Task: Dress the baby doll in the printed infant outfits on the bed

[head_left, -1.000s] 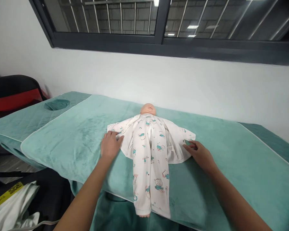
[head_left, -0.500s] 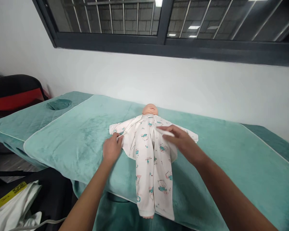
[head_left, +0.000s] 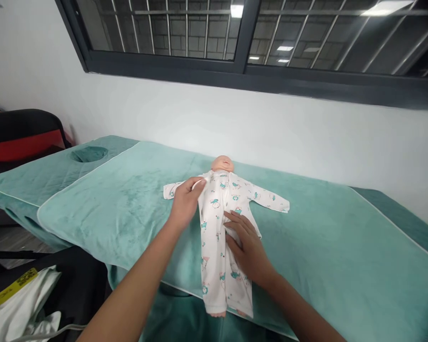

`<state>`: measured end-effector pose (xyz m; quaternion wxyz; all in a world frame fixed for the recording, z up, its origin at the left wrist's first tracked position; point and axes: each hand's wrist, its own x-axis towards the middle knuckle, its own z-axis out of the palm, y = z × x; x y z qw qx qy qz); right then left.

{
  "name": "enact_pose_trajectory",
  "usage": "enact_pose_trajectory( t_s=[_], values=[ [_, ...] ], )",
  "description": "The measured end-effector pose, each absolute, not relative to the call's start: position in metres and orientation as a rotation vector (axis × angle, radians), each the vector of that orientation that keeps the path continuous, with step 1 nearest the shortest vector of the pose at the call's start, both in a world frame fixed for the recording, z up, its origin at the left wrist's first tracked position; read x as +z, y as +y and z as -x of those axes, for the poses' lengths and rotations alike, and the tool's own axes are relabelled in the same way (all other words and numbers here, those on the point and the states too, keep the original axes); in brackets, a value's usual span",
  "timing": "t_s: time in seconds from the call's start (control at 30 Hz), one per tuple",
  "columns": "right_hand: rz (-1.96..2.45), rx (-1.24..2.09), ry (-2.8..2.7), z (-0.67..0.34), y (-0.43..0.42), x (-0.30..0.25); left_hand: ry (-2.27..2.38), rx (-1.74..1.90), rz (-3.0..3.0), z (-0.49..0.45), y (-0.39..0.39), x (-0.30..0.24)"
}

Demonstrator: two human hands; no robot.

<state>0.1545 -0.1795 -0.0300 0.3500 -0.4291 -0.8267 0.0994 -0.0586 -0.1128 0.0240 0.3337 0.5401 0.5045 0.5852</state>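
A baby doll [head_left: 222, 164] lies on its back on a teal towel [head_left: 121, 209], head toward the wall. It wears a white romper [head_left: 219, 223] printed with small teal animals, sleeves spread to both sides. My left hand [head_left: 186, 202] pinches the romper's left front flap near the doll's chest and holds it lifted. My right hand [head_left: 248, 247] lies flat with fingers stretched on the romper over the doll's belly and thigh. The doll's feet show at the romper's lower end.
The towel covers a padded teal table [head_left: 28, 183] with a face hole [head_left: 89, 154] at the far left. A white wall and dark-framed window stand behind. A black and red chair [head_left: 19, 137] is at left. White cloth with a yellow strap [head_left: 17, 297] lies low left.
The right flap of the romper has been folded over the doll's body and my right hand now presses on it. My left hand has lifted the left flap inward.
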Motion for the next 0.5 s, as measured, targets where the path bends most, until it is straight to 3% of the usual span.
enact_pose_trajectory(
  t_s=[0.1,0.27,0.5],
  values=[
    [1.119,0.436,-1.964,-0.156,-0.177,-0.023,1.174,1.499,-1.511,0.03,-0.118,0.039],
    [1.228,0.662,-1.634,-0.162,-0.161,0.01,1.054,1.346,-1.58,0.007,-0.134,0.011],
    [1.336,0.898,-1.538,-0.14,-0.078,0.045,1.105,1.288,-1.531,0.003,-0.145,-0.001]
  ],
)
